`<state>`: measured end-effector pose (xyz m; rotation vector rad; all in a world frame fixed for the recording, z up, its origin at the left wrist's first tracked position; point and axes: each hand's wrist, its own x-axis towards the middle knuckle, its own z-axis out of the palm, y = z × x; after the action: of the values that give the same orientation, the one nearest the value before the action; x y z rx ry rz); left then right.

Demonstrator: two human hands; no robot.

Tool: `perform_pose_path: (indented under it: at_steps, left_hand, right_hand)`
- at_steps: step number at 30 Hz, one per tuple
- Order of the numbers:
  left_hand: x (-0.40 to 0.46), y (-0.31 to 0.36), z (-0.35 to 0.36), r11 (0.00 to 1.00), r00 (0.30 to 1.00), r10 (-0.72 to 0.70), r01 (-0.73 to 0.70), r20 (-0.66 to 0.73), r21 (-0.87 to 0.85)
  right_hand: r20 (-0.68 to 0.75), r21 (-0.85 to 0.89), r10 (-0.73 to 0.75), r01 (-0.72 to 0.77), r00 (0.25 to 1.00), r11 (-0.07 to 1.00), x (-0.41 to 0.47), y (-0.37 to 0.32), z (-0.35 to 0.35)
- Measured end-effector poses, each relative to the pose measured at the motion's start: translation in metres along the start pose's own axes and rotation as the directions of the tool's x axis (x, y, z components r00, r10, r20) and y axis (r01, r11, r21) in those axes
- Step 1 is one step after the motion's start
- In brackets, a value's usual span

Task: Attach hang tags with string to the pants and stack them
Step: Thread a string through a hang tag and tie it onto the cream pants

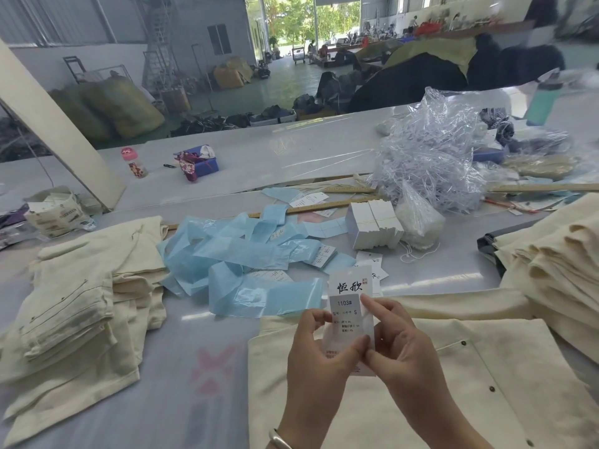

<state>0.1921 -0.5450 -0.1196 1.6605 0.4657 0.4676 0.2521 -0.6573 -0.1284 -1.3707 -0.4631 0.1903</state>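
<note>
Both hands hold a white hang tag (pixel 350 299) upright over a cream pair of pants (pixel 453 384) spread on the table in front of me. My left hand (pixel 319 358) pinches the tag's lower left edge. My right hand (pixel 398 345) pinches its right side, with the forefinger lying on the printed label. A stack of folded cream pants (pixel 81 306) lies at the left. Another pile of cream pants (pixel 557 260) sits at the right. A block of white tags (pixel 372 226) bound with string stands mid-table, with loose strings (pixel 418 251) beside it.
Blue plastic strips (pixel 240 254) and loose tags are scattered across the table's middle. Wooden rulers (pixel 327 207) lie behind them. A heap of clear plastic bags (pixel 447 157) fills the right rear. A small bottle (pixel 136 163) and a blue box (pixel 202 163) stand on the far table.
</note>
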Motion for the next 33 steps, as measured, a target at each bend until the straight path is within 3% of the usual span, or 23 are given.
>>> perform_pose_path:
  at_steps: [7,10,13,15,19,28,31,33]
  left_hand:
    - [0.007,0.006,-0.005,0.994,0.998,0.006,0.001,0.061,-0.106]
    - [0.007,0.009,-0.008,0.968,0.998,0.002,0.015,0.067,-0.250]
    - [0.008,0.010,-0.008,0.927,0.994,-0.036,0.073,0.108,-0.367]
    - [0.009,0.012,-0.009,0.930,0.987,-0.037,0.091,0.155,-0.355]
    - [0.007,0.013,-0.010,0.945,0.972,-0.037,0.110,0.233,-0.307]
    - [0.008,0.006,-0.014,0.969,0.959,-0.002,0.072,0.283,-0.236]
    - [0.010,0.003,-0.018,0.973,0.947,-0.014,0.088,0.321,-0.215]
    - [0.012,0.001,-0.019,0.974,0.935,-0.054,0.126,0.350,-0.188]
  right_hand:
    - [-0.034,-0.025,-0.028,0.028,0.999,0.999,-0.002,-0.004,0.003]
    - [-0.048,0.066,0.029,-0.026,0.998,0.997,-0.003,-0.006,0.004]
    - [-0.041,0.291,0.156,-0.138,0.987,0.947,0.000,-0.009,0.004]
    - [-0.038,0.363,0.213,-0.185,0.976,0.913,0.004,-0.012,0.002]
    - [-0.021,0.328,0.255,-0.234,0.967,0.915,0.015,-0.017,0.003]
    - [-0.168,0.434,0.383,-0.281,0.908,0.856,0.035,-0.011,0.005]
    - [-0.216,0.404,0.391,-0.283,0.895,0.870,0.035,-0.006,0.007]
    - [-0.266,0.277,0.353,-0.280,0.897,0.919,0.032,-0.003,0.008]
